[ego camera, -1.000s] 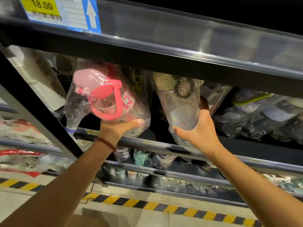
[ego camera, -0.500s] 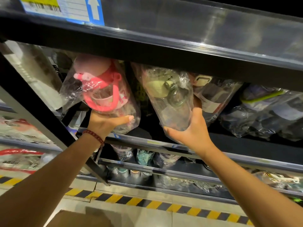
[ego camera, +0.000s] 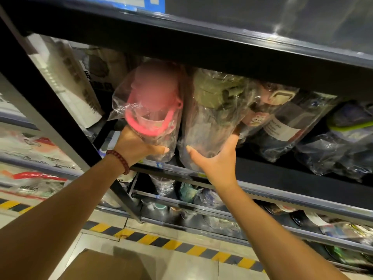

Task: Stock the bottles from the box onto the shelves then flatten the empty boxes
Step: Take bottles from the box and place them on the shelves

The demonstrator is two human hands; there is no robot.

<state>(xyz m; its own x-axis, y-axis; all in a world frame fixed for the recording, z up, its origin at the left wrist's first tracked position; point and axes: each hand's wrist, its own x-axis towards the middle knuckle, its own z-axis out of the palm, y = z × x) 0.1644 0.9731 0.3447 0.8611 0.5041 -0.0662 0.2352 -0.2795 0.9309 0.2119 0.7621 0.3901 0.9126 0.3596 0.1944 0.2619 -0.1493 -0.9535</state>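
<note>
The clear plastic bottle with a pink lid and pink carry strap, sealed in a crinkled transparent bag point(ego camera: 153, 114), is sitting at the left end of the dark metal shelf point(ego camera: 262, 176), tilting slightly with its lid up under the shelf above. The left hand point(ego camera: 137, 147) is cupping its base from below, thumb reaching right along the bottom and fingers curling up behind the bag (a red beaded bracelet point(ego camera: 121, 160) is circling that wrist). Just beside it, touching bag to bag, the clear bottle with an olive-green lid in its own transparent bag point(ego camera: 210, 118) is leaning the same way; the right hand point(ego camera: 216, 160) is gripping its lower part, thumb pressing on the front and fingers wrapping round the right side. The two hands are staying apart, each on its own bottle. Further right on the same shelf, more bagged bottles point(ego camera: 282, 122) are lying crowded together, one showing a white label. Lower shelves are holding other bagged goods, too blurred to tell apart. On the floor, a yellow-and-black striped tape line point(ego camera: 171, 244) is running below the rack, and the brown cardboard box point(ego camera: 105, 267) is showing at the bottom edge.
</note>
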